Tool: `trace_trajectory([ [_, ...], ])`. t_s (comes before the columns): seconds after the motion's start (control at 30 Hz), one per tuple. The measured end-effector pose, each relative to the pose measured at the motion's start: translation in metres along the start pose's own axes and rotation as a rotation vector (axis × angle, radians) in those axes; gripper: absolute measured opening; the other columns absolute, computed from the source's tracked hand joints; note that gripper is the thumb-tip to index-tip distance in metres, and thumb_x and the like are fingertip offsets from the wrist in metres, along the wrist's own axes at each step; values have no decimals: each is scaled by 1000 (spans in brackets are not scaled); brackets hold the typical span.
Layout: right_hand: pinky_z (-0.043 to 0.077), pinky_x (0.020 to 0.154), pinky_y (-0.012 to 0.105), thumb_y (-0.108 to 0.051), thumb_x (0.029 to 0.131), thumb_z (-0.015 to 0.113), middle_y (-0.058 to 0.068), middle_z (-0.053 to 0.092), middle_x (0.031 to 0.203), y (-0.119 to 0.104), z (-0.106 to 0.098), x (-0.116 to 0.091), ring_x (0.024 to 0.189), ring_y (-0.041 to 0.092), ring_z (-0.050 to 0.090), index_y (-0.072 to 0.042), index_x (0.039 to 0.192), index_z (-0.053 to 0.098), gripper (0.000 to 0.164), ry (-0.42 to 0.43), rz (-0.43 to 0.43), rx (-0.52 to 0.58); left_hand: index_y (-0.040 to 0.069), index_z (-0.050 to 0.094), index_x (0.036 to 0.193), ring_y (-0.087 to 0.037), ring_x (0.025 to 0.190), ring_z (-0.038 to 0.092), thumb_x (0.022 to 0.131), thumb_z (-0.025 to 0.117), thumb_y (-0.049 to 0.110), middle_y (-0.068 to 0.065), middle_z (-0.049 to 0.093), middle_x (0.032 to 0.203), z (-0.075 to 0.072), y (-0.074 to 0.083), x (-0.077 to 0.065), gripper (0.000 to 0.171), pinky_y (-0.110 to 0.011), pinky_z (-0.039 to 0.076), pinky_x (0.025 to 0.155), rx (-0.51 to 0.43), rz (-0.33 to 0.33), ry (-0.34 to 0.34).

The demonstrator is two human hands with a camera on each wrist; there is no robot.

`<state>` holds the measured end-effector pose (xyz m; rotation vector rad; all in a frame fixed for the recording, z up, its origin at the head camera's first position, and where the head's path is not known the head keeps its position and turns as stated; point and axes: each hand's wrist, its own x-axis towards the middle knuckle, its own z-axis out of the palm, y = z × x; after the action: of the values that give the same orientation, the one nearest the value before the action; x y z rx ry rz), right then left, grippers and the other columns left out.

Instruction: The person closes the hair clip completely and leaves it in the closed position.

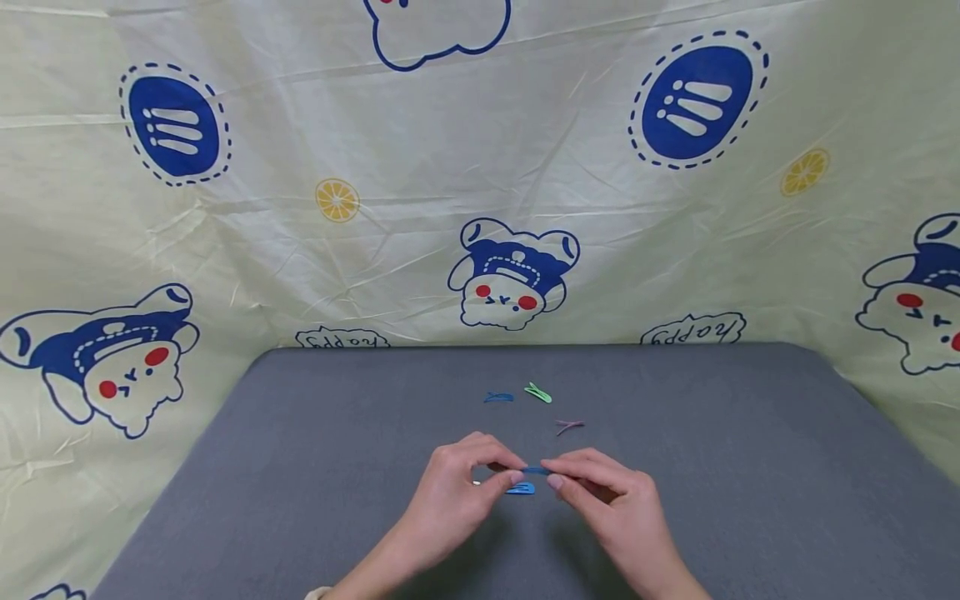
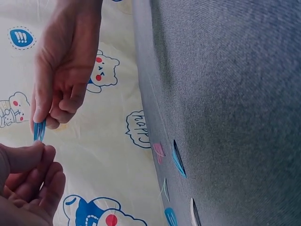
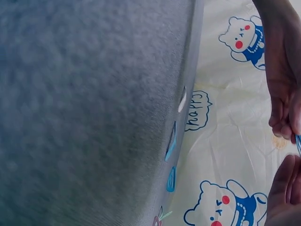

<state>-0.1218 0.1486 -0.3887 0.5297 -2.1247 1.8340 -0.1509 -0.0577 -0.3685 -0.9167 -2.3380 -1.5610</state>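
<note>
A blue hair clip [image 1: 535,470] is held level above the grey table [image 1: 300,458], stretched between the two hands. The left hand [image 1: 459,492] pinches one end between thumb and fingertips, and the right hand [image 1: 618,496] pinches the other the same way; gripping only the ends probably steadies so slim a thing and leaves its middle uncovered. Beneath, just beside the left thumb, lies a light blue clip [image 1: 521,489], with a white clip [image 1: 476,482] mostly hidden by the left hand (the wrist views show it better). Farther back lie a darker blue clip [image 1: 501,399], a green clip [image 1: 538,393] and a pink clip [image 1: 572,424], near one another but apart; the loose spacing likely makes each easy to pick up singly.
</note>
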Motion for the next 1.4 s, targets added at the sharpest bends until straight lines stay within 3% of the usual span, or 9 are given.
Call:
trace_trajectory([
  [0.13, 56, 72, 32, -4, 90, 70, 11, 70, 100, -2, -7, 4, 82, 23, 66, -5, 105, 76, 16, -88, 58, 19, 18, 75, 91, -11, 86, 59, 90, 73, 12, 13, 68, 86, -3, -1, 1, 7, -29, 49, 79, -82, -38, -51],
  [0.3, 56, 74, 33, -5, 91, 69, 11, 70, 100, 1, -15, 8, 83, 22, 65, -4, 106, 75, 16, -210, 111, 71, 13, 75, 92, -14, 87, 61, 90, 72, 13, 7, 68, 87, -7, -6, 2, 4, -30, 50, 82, -217, -75, -157],
  [0.43, 54, 72, 33, -2, 94, 64, 12, 68, 92, 7, -19, 10, 78, 23, 63, 0, 106, 73, 16, -309, 98, 165, 10, 74, 92, -14, 85, 62, 91, 71, 11, 1, 68, 88, -8, -14, 3, 4, -32, 51, 82, -313, -96, -246],
  [0.53, 53, 73, 35, 0, 96, 60, 14, 65, 88, 10, -20, 11, 76, 24, 62, 5, 107, 71, 16, -357, 124, 235, 10, 74, 92, -15, 84, 62, 91, 71, 10, 0, 68, 87, -8, -19, 4, 3, -33, 51, 82, -331, -94, -270],
  [0.7, 56, 79, 37, -13, 97, 63, 12, 68, 92, 6, -18, 11, 82, 19, 65, 9, 114, 66, 28, -277, 342, 258, 14, 75, 93, -13, 85, 62, 89, 74, 12, 5, 68, 87, -6, -18, 4, 5, -32, 51, 85, -238, -42, -189],
  [0.87, 55, 83, 37, -17, 96, 65, 16, 67, 101, 1, -17, 13, 87, 23, 66, 10, 121, 62, 37, -221, 449, 285, 19, 75, 91, -9, 88, 61, 85, 78, 12, 11, 67, 88, -4, -18, 4, 10, -29, 51, 82, -101, 53, -78],
  [0.97, 55, 83, 37, -18, 95, 66, 17, 66, 103, -1, -16, 13, 88, 23, 65, 6, 123, 63, 37, -199, 482, 311, 18, 74, 91, -7, 89, 60, 84, 79, 12, 12, 66, 87, -4, -18, 4, 10, -27, 51, 80, -35, 114, -55],
  [1.17, 56, 80, 36, -15, 94, 68, 18, 65, 100, -1, -16, 14, 86, 22, 65, 5, 123, 62, 35, -162, 476, 329, 15, 74, 92, -5, 89, 59, 82, 80, 7, 12, 66, 89, -3, -17, 5, 14, -23, 51, 78, 70, 195, -51],
  [1.4, 57, 74, 40, -18, 90, 72, 24, 67, 94, -1, -16, 14, 81, 38, 65, 2, 113, 68, 31, -130, 400, 142, 15, 74, 91, -4, 87, 59, 84, 78, 11, 12, 66, 88, -3, -20, 6, 9, -22, 50, 76, 99, 196, -37],
])
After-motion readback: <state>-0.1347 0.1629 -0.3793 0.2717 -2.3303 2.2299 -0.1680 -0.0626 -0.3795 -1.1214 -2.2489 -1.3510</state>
